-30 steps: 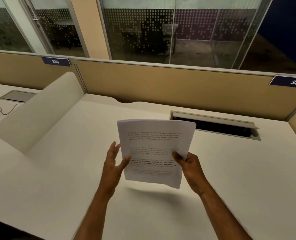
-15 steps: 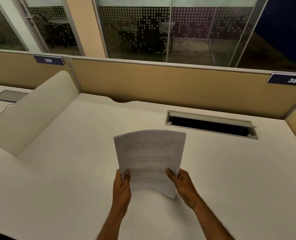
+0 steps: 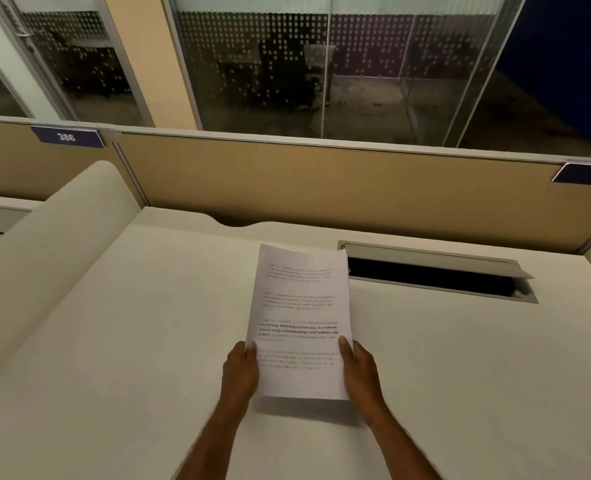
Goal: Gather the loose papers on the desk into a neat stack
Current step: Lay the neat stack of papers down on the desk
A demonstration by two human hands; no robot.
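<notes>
Both hands clamp the paper stack (image 3: 302, 320) — left hand (image 3: 241, 370) and right hand (image 3: 360, 367) pinching its long side edges near the bottom. Light, floppy sheets, best gripped at the edges. Long axis runs away from the person, top edge just beside the cable slot (image 3: 436, 277), low over the desk (image 3: 148, 323).

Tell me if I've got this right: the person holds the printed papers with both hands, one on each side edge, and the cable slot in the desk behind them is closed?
Not quite. The head view shows the cable slot open, its flap raised over a dark gap. The rest holds: left hand and right hand grip the printed papers at the side edges.
</notes>
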